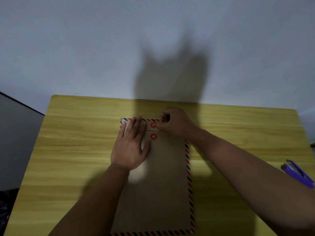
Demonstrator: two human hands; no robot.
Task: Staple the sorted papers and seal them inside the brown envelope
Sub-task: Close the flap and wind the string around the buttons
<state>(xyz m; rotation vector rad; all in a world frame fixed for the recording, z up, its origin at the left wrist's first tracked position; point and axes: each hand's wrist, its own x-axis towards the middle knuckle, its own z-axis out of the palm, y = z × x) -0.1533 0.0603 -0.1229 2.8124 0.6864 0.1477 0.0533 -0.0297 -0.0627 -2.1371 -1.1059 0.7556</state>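
Flat on the yellow wooden table (71, 150), brown paper envelope with red-and-blue striped border (163, 184), flap pressed by straight-fingered left hand (131, 147), thin white string (156, 127) by upper red disc (153, 124) pinched in right hand (175, 122), purple stapler (297, 173) well apart.

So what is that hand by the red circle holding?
The right hand pinches the thin white string, at its loose end beside the upper red button. The left hand only presses the brown envelope flat.

You see a dim, soft-focus frame: light from behind throws your shadow onto the wall (170, 74), and the table (76, 125) edges bow toward the corners.
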